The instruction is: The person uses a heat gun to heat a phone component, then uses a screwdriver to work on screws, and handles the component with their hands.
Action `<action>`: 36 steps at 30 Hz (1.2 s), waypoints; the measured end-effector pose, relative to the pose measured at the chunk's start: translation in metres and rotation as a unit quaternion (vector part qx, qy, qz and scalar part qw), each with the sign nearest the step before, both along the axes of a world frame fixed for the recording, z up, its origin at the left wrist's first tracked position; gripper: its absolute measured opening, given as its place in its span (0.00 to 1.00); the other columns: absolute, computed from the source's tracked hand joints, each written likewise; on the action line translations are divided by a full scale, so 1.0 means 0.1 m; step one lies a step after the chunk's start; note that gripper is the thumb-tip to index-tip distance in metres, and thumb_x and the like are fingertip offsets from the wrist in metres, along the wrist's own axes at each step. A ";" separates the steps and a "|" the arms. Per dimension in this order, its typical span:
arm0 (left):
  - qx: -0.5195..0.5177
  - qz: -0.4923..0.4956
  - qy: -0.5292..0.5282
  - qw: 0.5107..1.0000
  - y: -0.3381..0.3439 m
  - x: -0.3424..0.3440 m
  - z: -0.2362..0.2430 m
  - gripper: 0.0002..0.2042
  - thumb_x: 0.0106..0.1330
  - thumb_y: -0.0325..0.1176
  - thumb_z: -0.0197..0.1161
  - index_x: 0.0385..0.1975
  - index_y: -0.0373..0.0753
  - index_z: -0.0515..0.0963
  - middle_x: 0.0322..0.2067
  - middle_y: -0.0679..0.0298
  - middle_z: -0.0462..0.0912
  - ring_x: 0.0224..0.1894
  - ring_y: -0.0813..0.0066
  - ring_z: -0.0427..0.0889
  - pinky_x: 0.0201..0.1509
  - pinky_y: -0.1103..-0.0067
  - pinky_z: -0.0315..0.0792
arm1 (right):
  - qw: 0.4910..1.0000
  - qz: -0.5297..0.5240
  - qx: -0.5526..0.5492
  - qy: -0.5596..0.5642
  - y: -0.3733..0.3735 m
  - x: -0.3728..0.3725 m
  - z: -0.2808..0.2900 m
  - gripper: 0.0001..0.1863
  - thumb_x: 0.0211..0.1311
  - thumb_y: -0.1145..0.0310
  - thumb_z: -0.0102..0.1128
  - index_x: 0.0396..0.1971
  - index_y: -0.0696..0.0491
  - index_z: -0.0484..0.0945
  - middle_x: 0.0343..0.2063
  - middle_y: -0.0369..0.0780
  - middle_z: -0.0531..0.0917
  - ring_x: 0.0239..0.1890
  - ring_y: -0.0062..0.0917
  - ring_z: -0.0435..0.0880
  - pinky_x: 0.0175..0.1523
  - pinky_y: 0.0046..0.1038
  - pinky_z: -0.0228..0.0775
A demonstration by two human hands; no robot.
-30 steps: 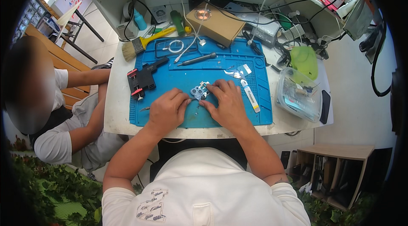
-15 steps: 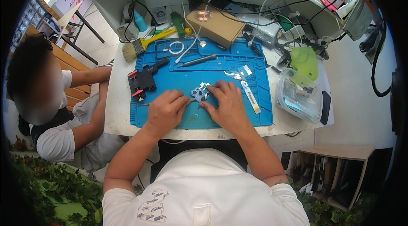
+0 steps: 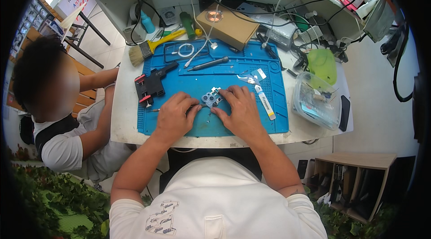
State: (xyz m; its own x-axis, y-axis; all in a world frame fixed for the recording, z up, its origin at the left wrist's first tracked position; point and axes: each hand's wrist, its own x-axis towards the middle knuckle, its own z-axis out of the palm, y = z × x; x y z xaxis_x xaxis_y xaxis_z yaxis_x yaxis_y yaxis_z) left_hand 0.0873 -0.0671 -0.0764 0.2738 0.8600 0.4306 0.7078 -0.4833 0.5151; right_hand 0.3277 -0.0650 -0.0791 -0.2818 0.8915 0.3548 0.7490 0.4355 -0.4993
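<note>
Over the front of the blue work mat (image 3: pixel 188 124), my right hand (image 3: pixel 242 112) grips a small phone camera part (image 3: pixel 209 98) at its right edge, thumb below and fingers above. The part is light blue with round lens rings, and a white and dark section sits by my fingers. My left hand (image 3: pixel 176 115) is closed around a slim metal pry tool (image 3: pixel 155 110). One end of the tool sticks out left of the hand; the other reaches the part's lower left edge. Whether its tip touches the part is too small to tell.
Left on the mat lies a black and red clamp holder (image 3: pixel 150 86), below a yellow brush (image 3: pixel 152 48). A screwdriver (image 3: pixel 208 64) lies behind my hands. Right are a white and yellow blade tool (image 3: pixel 265 103) and a clear plastic box (image 3: pixel 316 102). Another person (image 3: pixel 63 144) sits at left.
My left hand shifts very slightly and its fingers roll a little on the tool. The right hand and the camera part stay in place. The person at left leans slightly toward the table.
</note>
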 end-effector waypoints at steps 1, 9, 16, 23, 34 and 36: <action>0.000 0.000 0.000 1.000 0.00 0.00 -0.01 0.06 0.67 0.29 0.80 0.39 0.36 0.92 0.39 0.57 0.89 0.39 0.57 0.90 0.42 0.66 0.84 | 1.000 -0.003 0.006 0.004 0.00 0.00 0.01 0.29 0.63 0.57 0.84 0.59 0.59 0.89 0.54 0.43 0.86 0.58 0.39 0.79 0.63 0.42 0.68; 0.067 -0.022 0.027 0.997 0.03 0.00 -0.04 0.07 0.63 0.28 0.81 0.38 0.37 0.90 0.39 0.57 0.88 0.40 0.56 0.89 0.42 0.66 0.83 | 1.000 0.004 -0.016 -0.002 0.02 0.01 0.05 0.31 0.61 0.57 0.85 0.60 0.57 0.89 0.54 0.45 0.86 0.58 0.42 0.80 0.64 0.44 0.70; 0.098 -0.038 0.046 0.993 0.03 0.00 0.00 0.08 0.62 0.26 0.82 0.38 0.37 0.90 0.40 0.58 0.88 0.40 0.57 0.89 0.43 0.66 0.82 | 1.000 0.002 -0.022 -0.018 0.01 0.00 0.06 0.31 0.61 0.57 0.85 0.60 0.59 0.88 0.54 0.45 0.85 0.58 0.42 0.79 0.64 0.44 0.69; 0.114 -0.054 0.068 0.990 0.05 -0.03 0.02 0.09 0.61 0.26 0.82 0.38 0.38 0.90 0.39 0.61 0.88 0.39 0.61 0.88 0.42 0.68 0.82 | 0.999 0.003 -0.032 -0.023 0.01 -0.01 0.09 0.32 0.62 0.57 0.84 0.61 0.60 0.88 0.54 0.45 0.85 0.57 0.41 0.79 0.64 0.43 0.69; 0.119 -0.070 0.079 0.987 0.09 -0.06 0.03 0.09 0.61 0.26 0.82 0.38 0.38 0.90 0.39 0.61 0.89 0.38 0.62 0.89 0.41 0.69 0.83 | 0.999 0.007 -0.025 -0.029 0.02 -0.01 0.09 0.30 0.62 0.57 0.84 0.60 0.61 0.88 0.53 0.45 0.85 0.57 0.41 0.79 0.64 0.42 0.70; 0.120 -0.076 0.087 0.986 0.09 -0.06 0.05 0.08 0.62 0.27 0.82 0.39 0.38 0.90 0.40 0.60 0.89 0.38 0.61 0.90 0.40 0.68 0.83 | 0.999 0.007 -0.026 -0.030 0.02 0.00 0.10 0.31 0.62 0.57 0.84 0.60 0.61 0.88 0.53 0.45 0.85 0.57 0.41 0.79 0.64 0.42 0.70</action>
State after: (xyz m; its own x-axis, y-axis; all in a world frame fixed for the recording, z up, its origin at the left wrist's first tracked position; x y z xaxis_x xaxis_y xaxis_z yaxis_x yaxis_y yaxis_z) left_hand 0.0810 -0.0585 -0.0717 0.4790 0.6830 0.5515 0.6860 -0.6832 0.2502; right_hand 0.3273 -0.0629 -0.0695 -0.3129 0.9044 0.2902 0.7726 0.4201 -0.4761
